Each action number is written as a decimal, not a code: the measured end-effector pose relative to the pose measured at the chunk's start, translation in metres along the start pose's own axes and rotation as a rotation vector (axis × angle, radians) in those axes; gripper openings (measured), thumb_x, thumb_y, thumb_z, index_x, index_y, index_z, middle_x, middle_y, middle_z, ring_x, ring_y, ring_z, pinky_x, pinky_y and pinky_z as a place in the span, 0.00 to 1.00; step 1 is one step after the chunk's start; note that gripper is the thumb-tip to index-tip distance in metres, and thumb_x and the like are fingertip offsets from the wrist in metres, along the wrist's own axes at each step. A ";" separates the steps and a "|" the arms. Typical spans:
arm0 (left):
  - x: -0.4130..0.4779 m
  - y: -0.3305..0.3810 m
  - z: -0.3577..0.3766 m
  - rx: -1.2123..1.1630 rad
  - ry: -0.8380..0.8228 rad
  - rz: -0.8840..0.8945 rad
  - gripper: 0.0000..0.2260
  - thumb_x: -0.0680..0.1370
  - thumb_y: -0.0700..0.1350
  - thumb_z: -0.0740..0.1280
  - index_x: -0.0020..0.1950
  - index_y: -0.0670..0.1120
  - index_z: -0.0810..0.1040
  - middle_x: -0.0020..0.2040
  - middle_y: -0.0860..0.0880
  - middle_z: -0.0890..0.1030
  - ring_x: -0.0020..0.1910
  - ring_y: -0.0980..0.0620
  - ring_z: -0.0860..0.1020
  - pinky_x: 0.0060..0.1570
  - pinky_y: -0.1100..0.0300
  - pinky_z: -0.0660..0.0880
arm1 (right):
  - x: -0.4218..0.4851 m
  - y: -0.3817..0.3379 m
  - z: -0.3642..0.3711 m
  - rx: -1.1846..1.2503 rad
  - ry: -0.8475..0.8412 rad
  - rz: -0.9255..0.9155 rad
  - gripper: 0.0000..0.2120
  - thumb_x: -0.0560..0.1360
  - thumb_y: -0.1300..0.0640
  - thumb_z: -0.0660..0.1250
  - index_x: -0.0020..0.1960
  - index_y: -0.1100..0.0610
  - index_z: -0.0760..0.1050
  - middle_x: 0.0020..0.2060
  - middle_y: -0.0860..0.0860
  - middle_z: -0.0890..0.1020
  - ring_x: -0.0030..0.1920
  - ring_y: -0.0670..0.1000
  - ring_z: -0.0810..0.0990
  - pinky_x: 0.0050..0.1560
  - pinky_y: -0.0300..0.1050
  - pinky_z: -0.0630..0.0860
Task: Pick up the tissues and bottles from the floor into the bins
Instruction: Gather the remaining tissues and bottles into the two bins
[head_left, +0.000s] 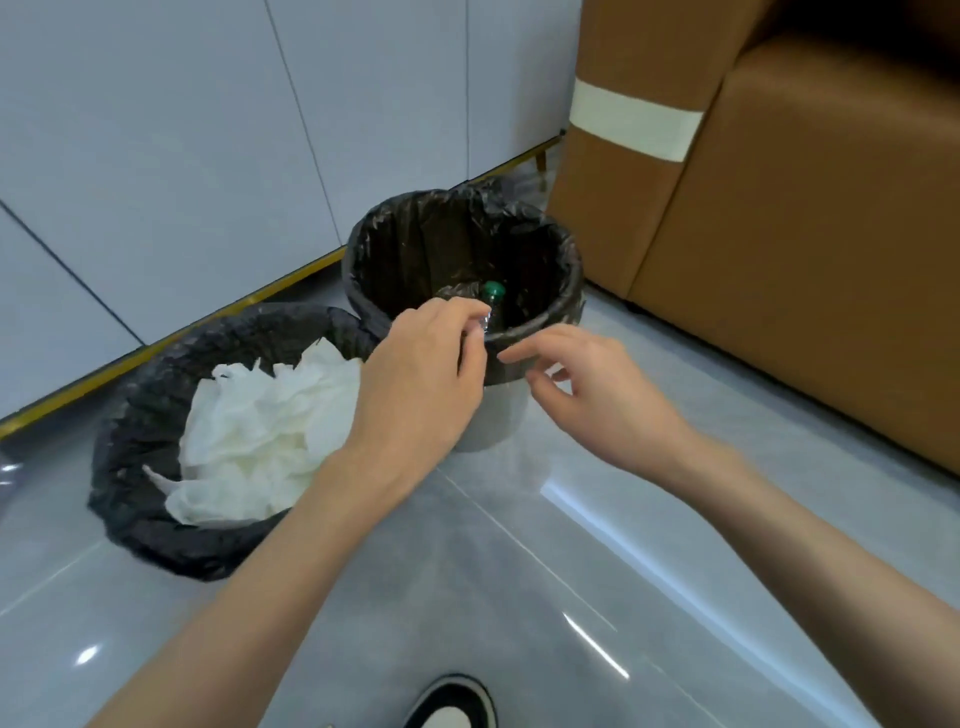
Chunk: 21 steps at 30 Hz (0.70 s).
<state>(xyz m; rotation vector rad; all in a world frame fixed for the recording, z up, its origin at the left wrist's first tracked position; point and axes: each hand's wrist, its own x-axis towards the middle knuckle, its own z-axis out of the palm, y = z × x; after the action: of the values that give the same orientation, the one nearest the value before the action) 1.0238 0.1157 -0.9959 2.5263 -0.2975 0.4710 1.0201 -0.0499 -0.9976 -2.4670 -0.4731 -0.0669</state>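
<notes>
Two bins lined with black bags stand on the grey floor by the wall. The left bin (130, 431) holds a heap of white tissues (260, 426). Over the near rim of the right bin (566, 270), my left hand (415, 374) pinches the clear body of a plastic bottle (492, 299) with a green cap. The bottle points cap-up inside the bin's mouth, and its lower part is hidden by my fingers. My right hand (597, 395) hovers just right of the rim, fingers spread, holding nothing.
A brown sofa (810, 234) with a white band stands close to the right of the bins. A pale tiled wall (208, 156) with a gold skirting strip runs behind them. My shoe (452, 706) shows at the bottom edge on the glossy floor (571, 571).
</notes>
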 end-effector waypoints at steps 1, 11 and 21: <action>0.000 0.012 0.008 -0.021 -0.023 0.025 0.13 0.81 0.47 0.57 0.63 0.51 0.75 0.53 0.54 0.78 0.52 0.53 0.75 0.50 0.53 0.76 | -0.009 0.011 -0.006 0.002 0.015 0.042 0.15 0.77 0.62 0.60 0.59 0.51 0.79 0.53 0.45 0.79 0.50 0.42 0.76 0.57 0.43 0.74; -0.011 0.116 0.101 -0.166 -0.372 0.195 0.14 0.80 0.46 0.58 0.65 0.50 0.73 0.59 0.53 0.77 0.56 0.52 0.76 0.56 0.51 0.74 | -0.129 0.125 -0.045 -0.055 0.127 0.495 0.15 0.76 0.61 0.60 0.56 0.48 0.79 0.56 0.46 0.80 0.47 0.45 0.78 0.55 0.45 0.75; -0.063 0.196 0.208 -0.063 -0.771 0.417 0.15 0.80 0.46 0.56 0.66 0.52 0.71 0.62 0.53 0.76 0.58 0.50 0.76 0.56 0.55 0.73 | -0.284 0.215 -0.063 -0.102 0.214 0.954 0.14 0.76 0.59 0.61 0.57 0.48 0.78 0.59 0.49 0.78 0.52 0.50 0.78 0.56 0.48 0.75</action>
<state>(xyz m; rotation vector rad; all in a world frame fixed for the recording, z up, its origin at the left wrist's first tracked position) 0.9622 -0.1542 -1.0918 2.4730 -1.1105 -0.3915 0.8335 -0.3374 -1.1143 -2.4895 0.8215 0.0400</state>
